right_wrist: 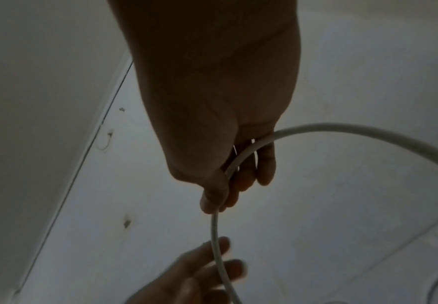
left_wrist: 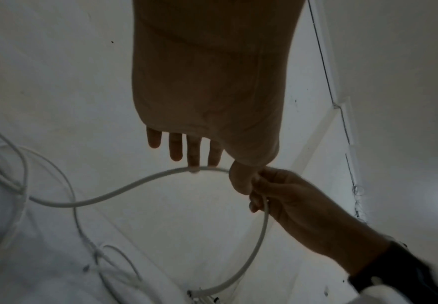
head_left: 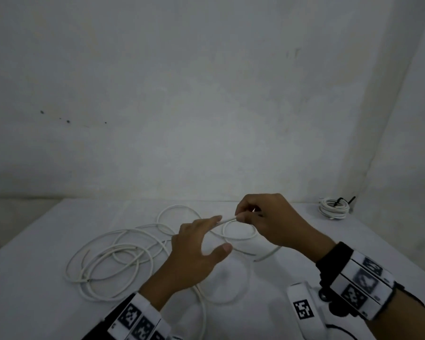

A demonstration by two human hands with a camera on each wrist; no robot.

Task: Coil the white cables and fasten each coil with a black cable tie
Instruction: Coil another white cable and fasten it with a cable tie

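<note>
A long white cable (head_left: 113,251) lies in loose, tangled loops on the white table (head_left: 35,256), left of centre. My right hand (head_left: 238,217) holds a stretch of it lifted above the table, pinched between thumb and fingertips. From the right wrist, the cable (right_wrist: 342,127) arcs out of the right hand (right_wrist: 217,201). My left hand (head_left: 220,234) is just left of that pinch, fingers straight, fingertips touching the cable and thumb spread apart. From the left wrist, its fingertips (left_wrist: 194,162) rest on the cable (left_wrist: 134,185) beside the right hand (left_wrist: 259,195).
A finished white coil (head_left: 333,207) bound with a black cable tie (head_left: 340,201) sits at the table's back right corner by the wall. The table's left edge runs diagonally. Cable loops also lie under my left forearm, near the front.
</note>
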